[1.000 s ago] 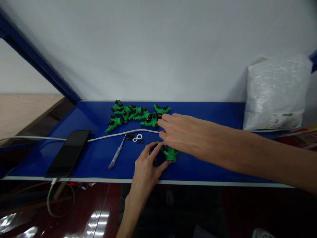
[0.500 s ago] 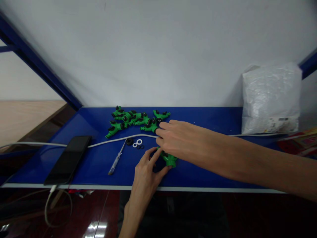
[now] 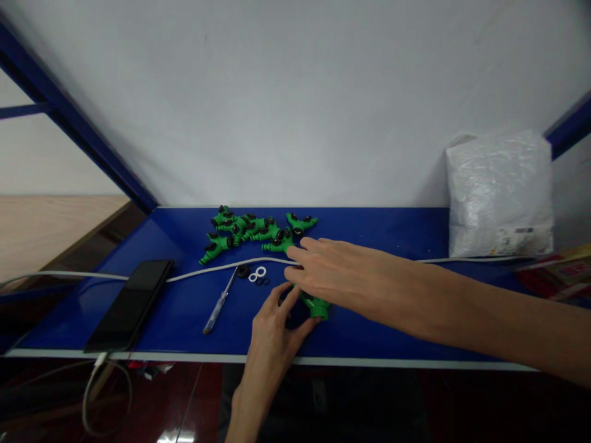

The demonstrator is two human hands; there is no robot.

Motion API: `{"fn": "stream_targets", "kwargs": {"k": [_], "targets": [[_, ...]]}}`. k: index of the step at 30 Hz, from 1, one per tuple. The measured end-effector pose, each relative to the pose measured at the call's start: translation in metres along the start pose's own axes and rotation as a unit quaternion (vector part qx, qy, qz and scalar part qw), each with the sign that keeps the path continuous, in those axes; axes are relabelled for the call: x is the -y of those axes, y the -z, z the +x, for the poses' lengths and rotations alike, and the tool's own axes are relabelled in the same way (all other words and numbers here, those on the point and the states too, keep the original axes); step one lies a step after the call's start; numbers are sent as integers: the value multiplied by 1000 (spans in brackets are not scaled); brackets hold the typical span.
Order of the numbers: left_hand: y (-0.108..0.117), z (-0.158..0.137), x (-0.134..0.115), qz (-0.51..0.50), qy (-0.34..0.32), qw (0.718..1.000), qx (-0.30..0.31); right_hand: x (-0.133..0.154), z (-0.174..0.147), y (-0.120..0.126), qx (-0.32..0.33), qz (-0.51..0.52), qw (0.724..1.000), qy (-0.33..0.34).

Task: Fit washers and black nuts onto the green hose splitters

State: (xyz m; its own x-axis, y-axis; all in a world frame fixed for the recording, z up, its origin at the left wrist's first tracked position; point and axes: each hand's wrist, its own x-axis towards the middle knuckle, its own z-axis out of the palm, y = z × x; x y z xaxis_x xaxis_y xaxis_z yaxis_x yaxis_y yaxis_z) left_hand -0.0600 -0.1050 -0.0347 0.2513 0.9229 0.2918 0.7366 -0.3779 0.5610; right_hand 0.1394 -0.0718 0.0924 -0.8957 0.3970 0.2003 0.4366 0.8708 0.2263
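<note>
As L hand (image 3: 272,323) grips fitting (image 3: 319,309), R hand (image 3: 314,269) palm-down

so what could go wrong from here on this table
The black rectangular phone reaches the front edge of the blue table, so a tug on its hanging white cable might drag it off. The small white ring lies loose near the left-hand grip and could be knocked away. The right-hand grip partly hides the green plastic fitting, so a slip there might go unnoticed.
</note>
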Motion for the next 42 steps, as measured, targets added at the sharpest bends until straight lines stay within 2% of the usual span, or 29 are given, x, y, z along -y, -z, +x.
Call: {"fn": "stream_targets", "kwargs": {"k": [5,9,13,16,19,22,25,30,34,38,42], "targets": [[-3,0,4,13,-9,1000,-10,5,8,16,20,37,999,-4],[-3,0,4,-2,-6,1000,-6,5,19,7,51,-28,998,-26],[-2,1,4,-5,-5,1000,-8,6,20,-5,38,-96,994,-41],[-3,0,6,-9,-8,1000,-10,6,16,-4,44,-113,992,-41],[-4,-1,7,-9,-9,1000,-10,7,10,1,51,-84,995,-25],[-5,-1,7,-8,-15,1000,-11,7,1,2,17,-33,999,-4],[-5,0,5,-8,-15,1000,-13,7,-3,0,-17,17,1000,-10],[-3,0,6,2,-14,1000,-11,7,1,13,-17,97,995,-10],[-2,-1,7,14,-16,1000,-14,8,3,25,8,108,994,-9],[-1,1,4,2,-12,1000,-10,8,4,21,21,117,993,-5],[0,1,0,11,-7,1000,-11,8,13,19,44,77,996,-7]]}}
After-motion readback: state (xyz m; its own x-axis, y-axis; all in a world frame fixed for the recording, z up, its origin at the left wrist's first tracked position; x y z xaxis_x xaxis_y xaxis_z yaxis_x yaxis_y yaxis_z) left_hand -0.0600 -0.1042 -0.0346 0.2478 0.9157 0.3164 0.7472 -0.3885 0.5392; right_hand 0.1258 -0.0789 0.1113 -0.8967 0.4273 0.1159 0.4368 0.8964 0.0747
